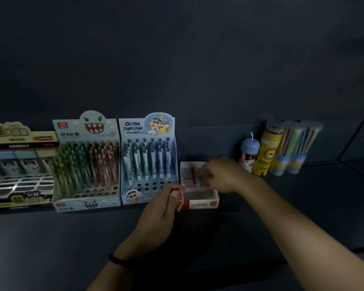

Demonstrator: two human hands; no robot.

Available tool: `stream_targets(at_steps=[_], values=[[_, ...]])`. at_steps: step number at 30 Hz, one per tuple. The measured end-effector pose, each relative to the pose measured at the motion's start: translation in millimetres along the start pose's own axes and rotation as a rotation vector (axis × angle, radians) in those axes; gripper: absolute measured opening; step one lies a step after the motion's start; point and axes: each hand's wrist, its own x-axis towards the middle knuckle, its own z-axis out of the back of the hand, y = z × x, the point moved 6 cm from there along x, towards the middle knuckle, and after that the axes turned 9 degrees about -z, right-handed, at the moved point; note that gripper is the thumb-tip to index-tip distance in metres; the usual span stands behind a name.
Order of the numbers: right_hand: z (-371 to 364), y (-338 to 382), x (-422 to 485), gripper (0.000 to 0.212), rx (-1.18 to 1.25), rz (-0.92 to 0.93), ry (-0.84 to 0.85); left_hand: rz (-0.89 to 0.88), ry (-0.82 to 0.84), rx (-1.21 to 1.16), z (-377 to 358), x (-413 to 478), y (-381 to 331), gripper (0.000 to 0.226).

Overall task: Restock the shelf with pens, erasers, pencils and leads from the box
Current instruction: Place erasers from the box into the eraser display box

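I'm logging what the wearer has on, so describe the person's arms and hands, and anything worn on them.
The left forearm and right forearm are bare, with no sleeves or gloves in view. A thin dark band circles the wrist of the left hand. Nothing worn shows on the right hand, though it is dim and blurred, so a ring could go unseen.

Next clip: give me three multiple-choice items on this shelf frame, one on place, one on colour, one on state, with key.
1. The red-and-white box stands: A) on the floor; B) between the cartoon pen stand and the blue-capped tube; C) atop a stand.
2. The lion tube is: A) yellow; B) green; C) black.
3. The left hand: A) lies flat; B) is out of view; C) holds a red-and-white pack.
Key: B, those two flank it; A, its body is yellow; C, fingers curl round the pack.
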Motion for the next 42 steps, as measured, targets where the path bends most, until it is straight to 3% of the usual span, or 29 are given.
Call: stream_targets(at_steps=[3, 7, 12, 20, 25, 29, 35, 38, 42], values=[[22, 21, -39, 0.014, 0.391, 0.089, -0.226, -0.006, -0.068, -0.144, 4, -4, -4, 0.03], [5, 54, -81, 0.034, 0.677, 0.182, -0.172, -0.006, -0.166, -0.194, 6, -3, 0, 0.019], [-14, 60, -81, 0.019, 0.89, 0.134, -0.161, -0.042, -0.166, -0.23, 7, -3, -5, 0.025], [-20, 45, -80, 0.022, 1.233, -0.038, -0.169, 0.084, -0.146, -0.349, 5, -5, -6, 0.033], [-24, 41, -78, 0.013, 1.184, 0.067, -0.134, 0.014, -0.108, -0.28, 5, -3, -1, 0.014], [-18, 37, -78, 0.018, 0.95, 0.115, -0.185, -0.052, -0.071, -0.24, 3, -3, -10, 0.009], [9, 7, -68, 0.015, 0.665, 0.011, -0.331, -0.106, -0.078, 0.058, 4, 2, -7, 0.015], [15, 2, -50, 0.007, 0.448, -0.026, -0.278, -0.118, -0.006, 0.22, -4, 5, -8, 0.012], [6, 19, -28, 0.007, 0.259, 0.035, -0.16, -0.136, 0.024, 0.234, -11, 7, -9, 0.011]])
